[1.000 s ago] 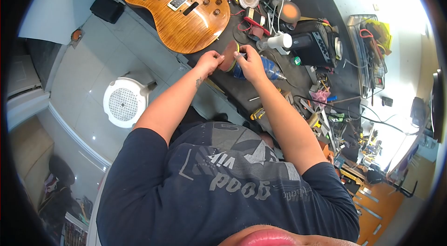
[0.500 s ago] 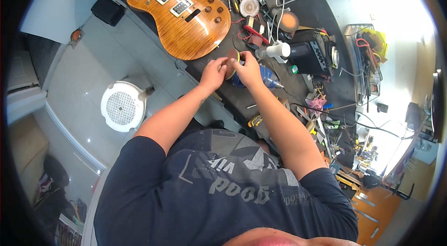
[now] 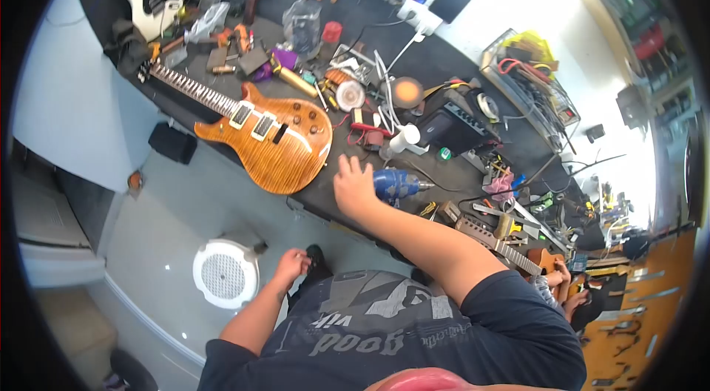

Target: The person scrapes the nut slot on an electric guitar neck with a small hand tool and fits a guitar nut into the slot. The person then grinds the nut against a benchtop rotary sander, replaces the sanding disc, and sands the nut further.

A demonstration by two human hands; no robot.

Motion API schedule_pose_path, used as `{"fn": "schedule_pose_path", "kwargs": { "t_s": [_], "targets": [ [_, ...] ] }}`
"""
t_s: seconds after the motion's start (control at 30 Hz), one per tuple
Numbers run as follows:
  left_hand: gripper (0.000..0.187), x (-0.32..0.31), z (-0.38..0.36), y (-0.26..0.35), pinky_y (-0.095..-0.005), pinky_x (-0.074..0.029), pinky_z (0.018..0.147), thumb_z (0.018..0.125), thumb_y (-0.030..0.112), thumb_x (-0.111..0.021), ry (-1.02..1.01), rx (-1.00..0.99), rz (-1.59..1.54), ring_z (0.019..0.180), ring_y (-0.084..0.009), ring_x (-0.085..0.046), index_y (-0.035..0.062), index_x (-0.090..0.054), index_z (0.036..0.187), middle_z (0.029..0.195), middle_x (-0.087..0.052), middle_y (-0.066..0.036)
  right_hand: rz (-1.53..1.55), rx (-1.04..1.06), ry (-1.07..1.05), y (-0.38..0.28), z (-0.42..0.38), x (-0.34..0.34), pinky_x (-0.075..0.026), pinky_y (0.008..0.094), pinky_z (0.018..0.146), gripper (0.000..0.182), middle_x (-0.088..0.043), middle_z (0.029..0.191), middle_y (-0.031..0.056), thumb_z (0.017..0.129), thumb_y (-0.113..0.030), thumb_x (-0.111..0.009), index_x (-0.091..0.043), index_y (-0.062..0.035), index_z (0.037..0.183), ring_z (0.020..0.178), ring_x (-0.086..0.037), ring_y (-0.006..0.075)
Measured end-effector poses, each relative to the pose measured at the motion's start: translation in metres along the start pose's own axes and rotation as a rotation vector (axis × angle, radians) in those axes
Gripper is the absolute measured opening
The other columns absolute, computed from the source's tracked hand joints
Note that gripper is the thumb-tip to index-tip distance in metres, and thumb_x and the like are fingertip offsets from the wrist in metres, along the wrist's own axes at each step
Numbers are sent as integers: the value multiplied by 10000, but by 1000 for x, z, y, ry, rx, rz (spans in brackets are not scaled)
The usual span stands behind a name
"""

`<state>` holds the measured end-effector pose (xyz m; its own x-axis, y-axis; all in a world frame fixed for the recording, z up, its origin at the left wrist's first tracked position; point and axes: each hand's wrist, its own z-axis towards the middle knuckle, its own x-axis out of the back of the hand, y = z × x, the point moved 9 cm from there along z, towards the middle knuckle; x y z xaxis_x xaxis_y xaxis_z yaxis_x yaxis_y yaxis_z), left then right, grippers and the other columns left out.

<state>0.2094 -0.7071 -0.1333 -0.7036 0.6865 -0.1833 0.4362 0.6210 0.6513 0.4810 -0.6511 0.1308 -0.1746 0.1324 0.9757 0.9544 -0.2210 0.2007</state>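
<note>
My right hand [image 3: 353,182] is over the bench's front edge with its fingers spread, between the guitar and the drill; nothing shows in it. The blue drill [image 3: 396,184] lies just right of it, its chuck pointing right. My left hand [image 3: 293,264] is low over the floor near my leg, its fingers loosely bent and apart, with no object visible in it. An amber electric guitar [image 3: 288,158] lies face up on the bench, its neck toward the upper left.
Behind the drill are a white cylinder [image 3: 404,138], a black device [image 3: 451,132] and cables. Tools cover the bench's back and right. A white guitar body [image 3: 151,2] is at the far left. A white stool [image 3: 225,272] stands on the floor. Another person's arms [image 3: 566,284] show at the right, beside a guitar.
My hands have parted: the left dropped down toward my leg, the right stays by the drill with fingers spread. The round disc between them is out of sight. The view has turned, showing more bench.
</note>
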Motion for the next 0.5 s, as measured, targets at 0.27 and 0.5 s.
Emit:
{"fn": "schedule_pose_path", "kwargs": {
  "t_s": [0.27,0.5],
  "targets": [
    [274,45,-52,13,-408,-708,814,1101,27,-617,114,-17,-76,918,-291,-770,-8,-587,1372,1200,-734,-189,-371,259,-215,-29,-43,3,-192,850,1250,515,-586,1587,283,1010,-254,-606,-736,5,1436,1594,-371,524],
    [475,3,-120,163,-400,-625,895,1108,154,-703,-297,-512,-472,1028,-217,-691,79,-554,1554,1172,-673,-61,251,214,117,-63,-160,43,-474,553,1033,219,-808,1008,105,844,-275,-697,-819,-101,902,1156,-684,299]
  ]
}}
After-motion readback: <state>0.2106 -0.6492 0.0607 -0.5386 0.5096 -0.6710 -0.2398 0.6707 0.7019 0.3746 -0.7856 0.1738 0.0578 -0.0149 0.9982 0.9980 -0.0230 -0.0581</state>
